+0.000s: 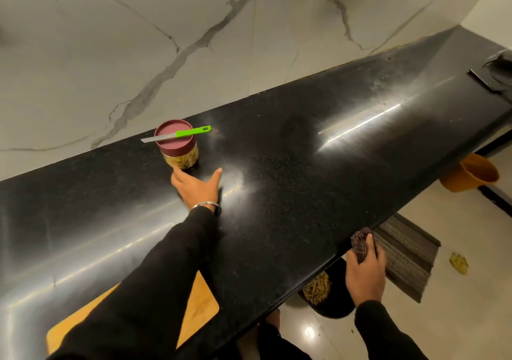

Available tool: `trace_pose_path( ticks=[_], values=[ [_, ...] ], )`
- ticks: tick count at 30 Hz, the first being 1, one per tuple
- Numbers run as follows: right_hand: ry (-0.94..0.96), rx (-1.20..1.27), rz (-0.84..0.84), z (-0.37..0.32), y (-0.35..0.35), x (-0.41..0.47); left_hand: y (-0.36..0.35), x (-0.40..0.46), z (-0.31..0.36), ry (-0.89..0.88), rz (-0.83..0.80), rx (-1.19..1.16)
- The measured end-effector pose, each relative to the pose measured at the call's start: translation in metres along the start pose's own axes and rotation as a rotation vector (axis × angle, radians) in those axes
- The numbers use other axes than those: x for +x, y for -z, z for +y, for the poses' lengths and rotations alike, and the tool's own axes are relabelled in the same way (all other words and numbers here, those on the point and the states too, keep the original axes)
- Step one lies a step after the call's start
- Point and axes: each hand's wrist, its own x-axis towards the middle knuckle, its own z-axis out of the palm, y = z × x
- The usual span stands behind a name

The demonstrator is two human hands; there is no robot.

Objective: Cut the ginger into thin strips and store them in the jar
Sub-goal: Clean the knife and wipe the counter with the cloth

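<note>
Sits on the black counter (pixel 304 165) near ten o'clock: clear jar (pixel 181 160) of ginger strips, maroon lid (pixel 174 138) closed, green-handled knife (pixel 177 134) balanced across the top. Probably light, rigid, smooth-sided; best gripped round the body, after lifting the knife clear. Reaches toward it, left hand (pixel 198 188) spread wide, fingertips just short of the base, holding nothing. Grips a dark cloth (pixel 361 244) at the counter's edge near four o'clock, right hand (pixel 365 273).

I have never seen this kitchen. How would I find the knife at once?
Look at the long black countertop below the marbled wall. Near its back edge stands a small jar with a dark red lid, just beyond the left hand. The knife lies flat across that lid; its bright green handle is the only green thing there.
</note>
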Motion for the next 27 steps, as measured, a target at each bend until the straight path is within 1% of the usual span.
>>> trace_pose_path(
  ticks=[3, 5, 6, 8, 9, 10, 12, 14, 16, 18, 19, 20, 21, 24, 27],
  values=[
    [-0.181, 0.300, 0.001, 0.021, 0.007, 0.003, 0.000, -0.019, 0.005, 0.035, -0.029, -0.010],
    [-0.235, 0.469, 0.029, 0.024, 0.014, 0.005, 0.001, -0.032, 0.008, -0.002, -0.041, -0.006],
    [-0.237, 0.527, 0.034, 0.008, 0.022, -0.003, 0.002, -0.040, 0.010, -0.042, -0.043, -0.005],
    [-0.168, 0.631, 0.046, -0.020, 0.033, -0.012, 0.002, -0.056, 0.010, -0.131, -0.070, -0.003],
    [-0.118, 0.695, 0.016, -0.031, 0.036, -0.016, 0.000, -0.064, 0.010, -0.171, -0.097, -0.007],
    [-0.068, 0.742, -0.019, -0.046, 0.039, -0.022, -0.002, -0.073, 0.010, -0.201, -0.138, -0.024],
    [-0.015, 0.770, -0.091, -0.070, 0.037, -0.027, -0.006, -0.093, 0.016, -0.201, -0.285, -0.104],
    [-0.043, 0.802, -0.182, -0.089, 0.026, -0.030, -0.011, -0.116, 0.025, -0.130, -0.514, -0.184],
    [-0.112, 0.865, -0.287, -0.103, 0.013, -0.032, -0.017, -0.138, 0.038, -0.029, -0.735, -0.214],
    [-0.156, 0.898, -0.386, -0.115, 0.001, -0.037, -0.017, -0.155, 0.053, 0.179, -0.994, -0.306],
    [-0.168, 0.911, -0.421, -0.120, -0.005, -0.040, -0.017, -0.160, 0.057, 0.268, -1.092, -0.359],
    [-0.178, 0.922, -0.446, -0.123, -0.010, -0.041, -0.017, -0.161, 0.057, 0.326, -1.144, -0.379],
    [-0.190, 0.929, -0.465, -0.123, -0.014, -0.041, -0.017, -0.160, 0.056, 0.379, -1.148, -0.390],
    [-0.239, 0.933, -0.531, -0.123, -0.016, -0.040, -0.009, -0.153, 0.047, 0.540, -1.060, -0.382],
    [-0.153, 0.849, -0.539, -0.125, -0.011, -0.042, -0.002, -0.144, 0.037, 0.617, -1.100, -0.426]
  ],
)
